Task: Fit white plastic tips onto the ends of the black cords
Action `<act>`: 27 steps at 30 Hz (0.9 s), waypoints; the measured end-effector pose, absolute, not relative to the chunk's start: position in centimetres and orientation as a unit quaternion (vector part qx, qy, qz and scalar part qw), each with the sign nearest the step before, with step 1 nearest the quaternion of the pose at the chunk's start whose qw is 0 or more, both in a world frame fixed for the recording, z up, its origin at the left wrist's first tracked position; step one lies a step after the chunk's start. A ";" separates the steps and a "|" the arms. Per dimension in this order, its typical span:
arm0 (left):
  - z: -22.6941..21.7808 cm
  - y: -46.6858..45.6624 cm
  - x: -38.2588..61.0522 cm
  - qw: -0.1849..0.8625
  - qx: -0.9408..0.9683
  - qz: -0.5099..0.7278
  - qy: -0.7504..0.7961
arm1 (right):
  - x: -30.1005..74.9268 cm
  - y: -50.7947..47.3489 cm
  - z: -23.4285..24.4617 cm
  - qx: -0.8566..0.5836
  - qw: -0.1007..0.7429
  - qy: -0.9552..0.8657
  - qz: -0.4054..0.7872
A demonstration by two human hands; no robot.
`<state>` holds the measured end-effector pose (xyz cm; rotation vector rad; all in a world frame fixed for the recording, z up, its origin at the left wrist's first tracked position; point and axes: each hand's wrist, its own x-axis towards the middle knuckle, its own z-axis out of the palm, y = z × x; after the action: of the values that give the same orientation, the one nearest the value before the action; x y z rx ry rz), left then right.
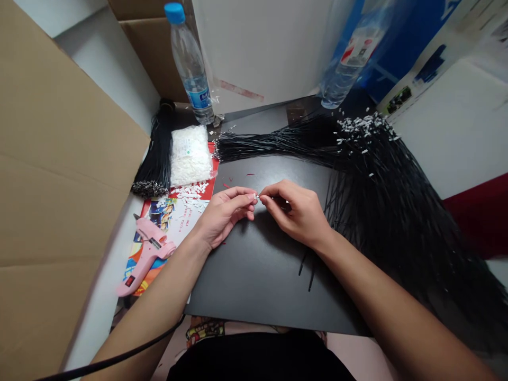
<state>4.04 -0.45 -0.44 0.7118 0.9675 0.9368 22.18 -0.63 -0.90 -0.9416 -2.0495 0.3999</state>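
Over the middle of the dark table, my left hand (226,214) pinches a small white plastic connector housing (255,196) between thumb and forefinger. My right hand (297,211) meets it from the right, its thumb and forefinger closed on the thin end of a black wire. The fingertips of both hands nearly touch, and the joint between wire and housing is too small to make out. Two black wire ends (310,280) stick out below my right forearm. Loose white housings (190,193) lie left of my hands, beside a clear bag (190,156) full of them.
A pink glue gun (146,254) lies on printed sheets at left. Black wire bundles lie at the back left (153,153) and across the back (273,143). A large pile of wires with white ends (365,129) covers the right. Water bottles (194,79) stand behind.
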 end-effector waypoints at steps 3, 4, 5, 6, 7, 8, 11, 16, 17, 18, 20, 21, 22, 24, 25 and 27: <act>-0.5 -0.4 4.0 0.728 0.320 0.423 0.434 | 22.2 -0.6 -0.9 -0.367 0.401 -0.827 0.143; -0.5 -0.4 4.0 0.729 0.320 0.422 0.433 | 22.2 -0.5 -1.0 -0.366 0.395 -0.831 0.139; -0.5 -0.3 4.0 0.731 0.321 0.420 0.432 | 22.2 -0.5 -1.0 -0.365 0.390 -0.834 0.135; -0.5 -0.3 4.0 0.732 0.322 0.418 0.431 | 22.2 -0.5 -1.1 -0.364 0.386 -0.838 0.130; -0.5 -0.3 4.0 0.733 0.322 0.417 0.431 | 22.2 -0.4 -1.1 -0.362 0.384 -0.841 0.121; -0.5 -0.3 4.0 0.733 0.323 0.416 0.431 | 22.3 -0.4 -1.1 -0.358 0.383 -0.844 0.112; -0.4 -0.4 4.0 0.732 0.329 0.413 0.431 | 22.4 -0.4 -1.0 -0.349 0.375 -0.855 0.082; -0.3 -0.6 4.1 0.710 0.360 0.417 0.439 | 22.6 -0.4 -0.6 -0.365 0.326 -0.871 0.050; -0.4 -0.6 4.2 0.702 0.368 0.420 0.442 | 22.7 -0.4 -0.5 -0.368 0.315 -0.873 0.045; -0.5 -0.6 4.2 0.694 0.377 0.423 0.445 | 22.7 -0.4 -0.4 -0.372 0.305 -0.876 0.040; -0.8 -0.7 4.4 0.677 0.392 0.432 0.449 | 22.7 -0.5 -0.4 -0.381 0.286 -0.879 0.026; -0.9 -0.7 4.4 0.670 0.397 0.437 0.450 | 22.7 -0.5 -0.4 -0.386 0.281 -0.878 0.020; -1.1 -0.7 4.5 0.663 0.401 0.442 0.452 | 22.6 -0.5 -0.4 -0.392 0.277 -0.877 0.017; -1.3 -0.8 4.6 0.652 0.405 0.448 0.458 | 22.5 -0.6 -0.5 -0.402 0.281 -0.872 0.019; -1.3 -0.8 4.7 0.650 0.404 0.450 0.460 | 22.4 -0.6 -0.6 -0.405 0.286 -0.868 0.025; -1.4 -0.8 4.8 0.649 0.399 0.454 0.462 | 22.2 -0.7 -0.8 -0.408 0.302 -0.860 0.041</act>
<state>4.77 -0.83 -1.42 0.9059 1.0508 1.0322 22.21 -0.70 -0.82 -1.0822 -2.2811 0.1088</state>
